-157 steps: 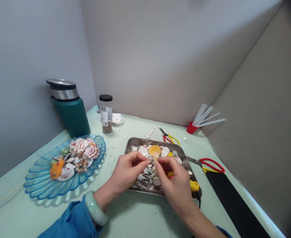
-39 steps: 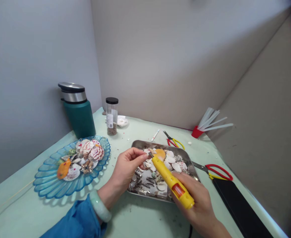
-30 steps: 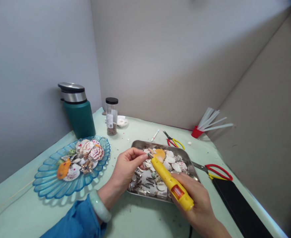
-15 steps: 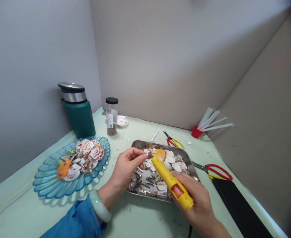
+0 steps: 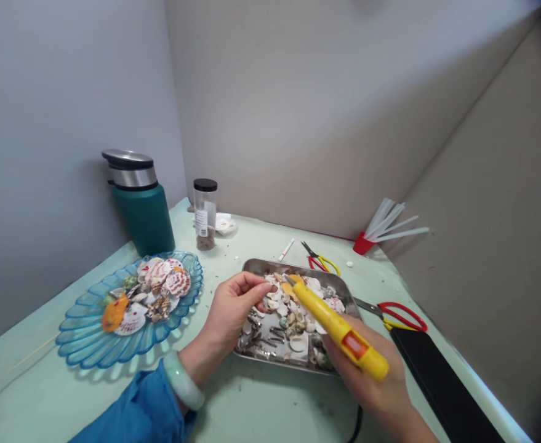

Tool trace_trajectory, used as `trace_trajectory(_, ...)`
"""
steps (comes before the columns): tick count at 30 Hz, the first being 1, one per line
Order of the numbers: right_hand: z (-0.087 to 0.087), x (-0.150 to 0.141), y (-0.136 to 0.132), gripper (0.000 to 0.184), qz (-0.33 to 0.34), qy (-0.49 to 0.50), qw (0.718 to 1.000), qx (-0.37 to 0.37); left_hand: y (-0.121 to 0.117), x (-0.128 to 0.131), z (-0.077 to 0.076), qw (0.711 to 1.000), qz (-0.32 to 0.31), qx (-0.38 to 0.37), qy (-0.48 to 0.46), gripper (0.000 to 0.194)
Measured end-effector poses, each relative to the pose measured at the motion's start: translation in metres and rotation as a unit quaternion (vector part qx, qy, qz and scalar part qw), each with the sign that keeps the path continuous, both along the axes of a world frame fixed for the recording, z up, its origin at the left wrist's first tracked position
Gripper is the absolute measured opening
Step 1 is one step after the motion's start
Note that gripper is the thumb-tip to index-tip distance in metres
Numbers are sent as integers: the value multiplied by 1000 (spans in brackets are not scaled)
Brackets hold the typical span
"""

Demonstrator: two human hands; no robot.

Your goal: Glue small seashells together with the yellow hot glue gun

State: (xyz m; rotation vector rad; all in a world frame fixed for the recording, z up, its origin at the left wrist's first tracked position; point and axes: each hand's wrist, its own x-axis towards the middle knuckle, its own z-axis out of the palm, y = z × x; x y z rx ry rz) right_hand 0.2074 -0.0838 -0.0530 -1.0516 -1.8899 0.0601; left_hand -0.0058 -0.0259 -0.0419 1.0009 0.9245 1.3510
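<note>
My right hand [image 5: 372, 357] is wrapped around a yellow glue gun [image 5: 330, 320] with a red window in its side. Its metal nozzle points up and left, a short gap from my left fingertips. Thumb and forefinger of my left hand [image 5: 237, 304] are pinched over a tiny brownish piece, too small to make out. Beneath both hands lies a metal tray [image 5: 263, 266] with many seashells [image 5: 314, 284], dark slim pieces and small snail shells. To the left, a blue scalloped plate [image 5: 83, 332] bears a cluster of shells [image 5: 159, 277], one of them orange.
A green flask [image 5: 145, 218] and a clear jar [image 5: 205, 215] with a black lid stand at the back left. Two pairs of scissors [image 5: 320, 258], a red cup [image 5: 364, 243] of white sticks and a black slab [image 5: 436, 381] are on the right. A black cord [image 5: 357, 424] hangs near my right hand.
The glue gun has drawn back to the right and down, opening a gap between its nozzle and my left fingertips. My left hand keeps its pinch. The view has shifted slightly.
</note>
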Motion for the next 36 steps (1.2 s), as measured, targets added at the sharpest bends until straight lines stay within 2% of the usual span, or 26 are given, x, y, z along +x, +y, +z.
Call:
trace_trajectory(3, 1, 12, 5, 17, -73, -4, 996, -49, 0, 0, 2, 1000, 3, -3, -2, 19)
trace_trajectory(6, 1, 25, 12, 25, -95, -104, 987, -74, 0, 0, 1, 1000, -4, 2, -8, 19)
trace_trajectory(10, -2, 37, 17, 33, -184, -256, 947, -64, 0, 0, 0, 1000, -6, 2, 0, 19)
trace_trajectory(12, -2, 40, 17, 35, -201, -315, 925, -71, 0, 0, 0, 1000, -3, 2, 2, 19)
trace_trajectory(15, 3, 44, 16, 35, -168, -362, 912, -93, 0, 0, 1, 1000, -1, 4, 3, 19)
trace_trajectory(19, 21, 37, 15, 38, -141, -329, 930, -82, 0, -1, 0, 1000, -11, 13, 1, 18)
trace_trajectory(21, 30, 24, 17, 27, -110, -312, 940, -79, 1, -1, -2, 1000, -14, 21, 2, 17)
trace_trajectory(24, 38, -4, 26, 14, -49, -341, 930, -126, 1, -2, -4, 1000, -16, 25, -1, 18)
trace_trajectory(27, 35, -29, 40, 16, -42, -416, 891, -180, 2, -1, -4, 999, -21, 27, -9, 19)
trace_trajectory(29, 30, -39, 50, 14, -35, -429, 882, -194, 2, -1, -4, 999, -21, 31, -13, 19)
trace_trajectory(33, 21, -49, 60, 12, -36, -421, 883, -207, 0, -1, -2, 999, -20, 23, -20, 17)
trace_trajectory(36, 24, -45, 61, 13, -42, -378, 900, -215, 0, -1, -1, 999, -22, 22, -23, 18)
